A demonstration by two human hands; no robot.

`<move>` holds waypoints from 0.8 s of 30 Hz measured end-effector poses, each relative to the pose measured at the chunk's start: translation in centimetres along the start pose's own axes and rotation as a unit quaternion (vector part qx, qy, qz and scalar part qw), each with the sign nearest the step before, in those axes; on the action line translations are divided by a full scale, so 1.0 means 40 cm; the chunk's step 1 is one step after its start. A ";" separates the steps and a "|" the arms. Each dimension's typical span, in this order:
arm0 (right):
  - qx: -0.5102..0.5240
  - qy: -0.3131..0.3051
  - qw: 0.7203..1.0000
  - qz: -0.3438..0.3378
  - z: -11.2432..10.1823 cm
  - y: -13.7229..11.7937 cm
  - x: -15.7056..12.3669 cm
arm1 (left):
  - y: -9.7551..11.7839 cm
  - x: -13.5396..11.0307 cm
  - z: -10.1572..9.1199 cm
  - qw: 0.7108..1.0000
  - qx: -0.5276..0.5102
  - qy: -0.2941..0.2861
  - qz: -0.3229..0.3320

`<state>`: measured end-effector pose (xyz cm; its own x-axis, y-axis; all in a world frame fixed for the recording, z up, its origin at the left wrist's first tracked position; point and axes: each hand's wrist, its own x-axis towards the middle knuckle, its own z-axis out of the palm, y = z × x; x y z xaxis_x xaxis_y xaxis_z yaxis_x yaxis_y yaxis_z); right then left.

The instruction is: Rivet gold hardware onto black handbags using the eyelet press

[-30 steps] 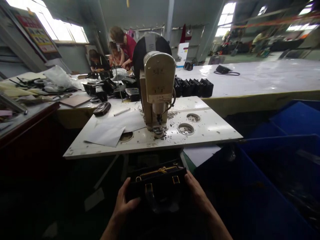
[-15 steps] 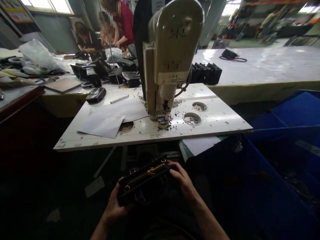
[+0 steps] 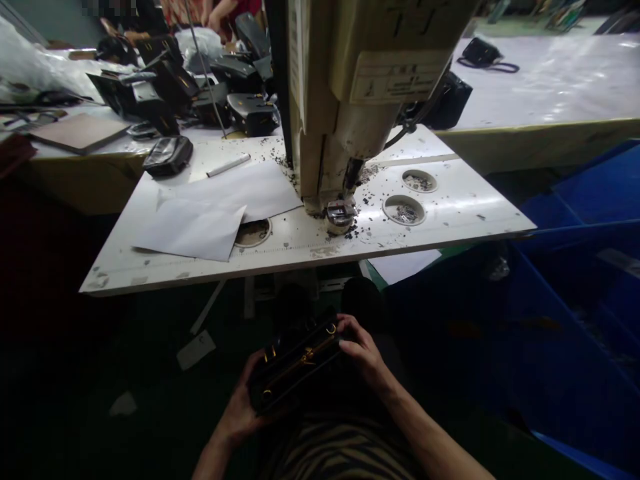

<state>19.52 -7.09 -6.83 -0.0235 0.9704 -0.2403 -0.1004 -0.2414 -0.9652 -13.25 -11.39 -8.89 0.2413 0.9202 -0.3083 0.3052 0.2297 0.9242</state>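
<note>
Now, our left hand [image 3: 243, 408]: grips the near end of the black bag [image 3: 295, 359].
Our right hand [image 3: 364, 348]: fingers closed on the bag's far end.
Bag: tilted in our lap, below the surface [image 3: 450, 213].
Machine [image 3: 350, 100]: stands on that surface, beside paper sheets [image 3: 200, 227].

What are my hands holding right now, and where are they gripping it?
A small black handbag with gold hardware: left hand grips its lower left end, right hand its upper right end by the gold ring.

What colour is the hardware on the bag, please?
Gold, on the black bag, seen in the head view.
</note>
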 end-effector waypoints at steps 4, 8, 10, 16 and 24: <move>-0.014 -0.041 0.999 -0.010 0.007 0.005 0.002 | -0.050 -0.027 -0.043 0.995 -0.067 -0.071 -0.031; -0.025 -0.066 0.997 -0.020 0.007 0.021 -0.016 | -0.068 -0.051 -0.044 0.992 -0.121 -0.015 -0.016; -0.028 -0.066 0.997 -0.023 0.009 0.028 -0.032 | -0.067 -0.062 -0.032 0.992 -0.119 0.020 -0.028; -0.027 -0.040 0.998 -0.028 0.016 0.015 -0.071 | -0.090 -0.074 -0.003 0.998 -0.060 0.021 0.030; -0.017 -0.050 0.996 -0.071 -0.009 -0.029 -0.084 | -0.131 -0.049 0.037 0.992 -0.062 0.088 0.062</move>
<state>20.06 -10.09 -4.94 -0.1100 0.9897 -0.0914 -0.0757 -0.1000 -0.9921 -13.95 -14.85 -13.45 0.1024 0.9825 -0.1557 0.1638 0.1377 0.9768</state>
